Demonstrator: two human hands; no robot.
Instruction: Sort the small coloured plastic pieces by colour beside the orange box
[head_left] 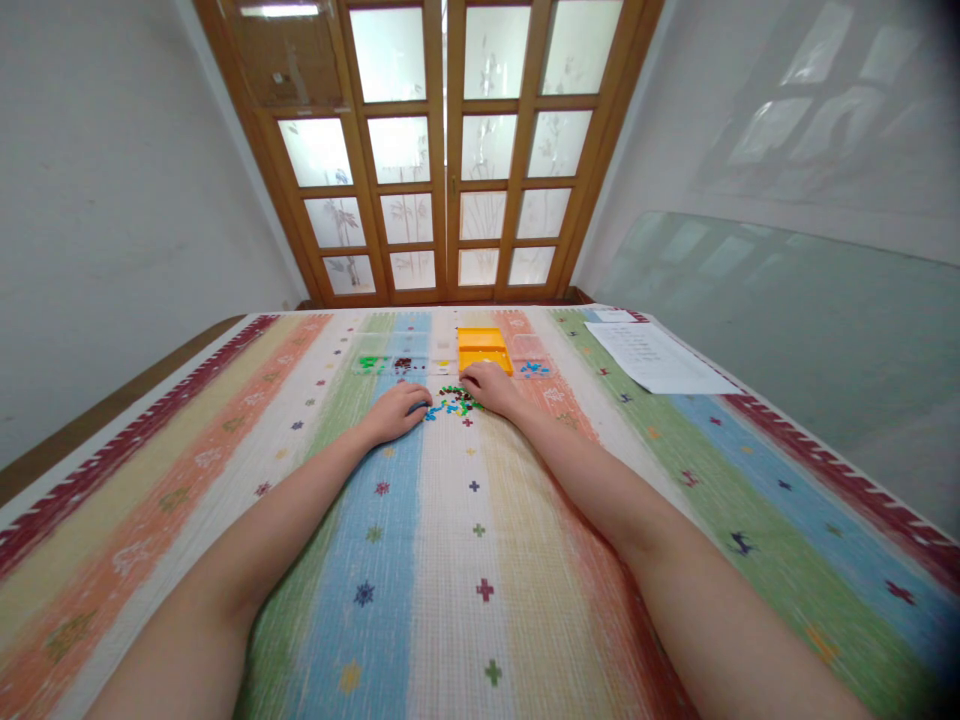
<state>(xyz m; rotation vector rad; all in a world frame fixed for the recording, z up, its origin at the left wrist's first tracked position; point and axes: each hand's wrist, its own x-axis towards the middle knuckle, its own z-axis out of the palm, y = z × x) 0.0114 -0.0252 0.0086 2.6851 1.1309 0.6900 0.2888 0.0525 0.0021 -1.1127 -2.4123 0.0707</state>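
A loose pile of small green, dark red, blue and yellow pieces lies on the striped cloth between my hands; the pieces are too small to name. My left hand rests at the pile's left side, fingers bent, with a gap between thumb and fingers. My right hand is at the pile's upper right, just before the orange box. Its fingertips are drawn together, and anything between them is too small to make out. The orange box stands with its lid up; my right hand partly covers its front.
Behind the pile, clear boxes hold green pieces, dark red pieces and a few yellow pieces. Right of the orange box, another clear box holds blue pieces. Paper sheets lie at the table's far right.
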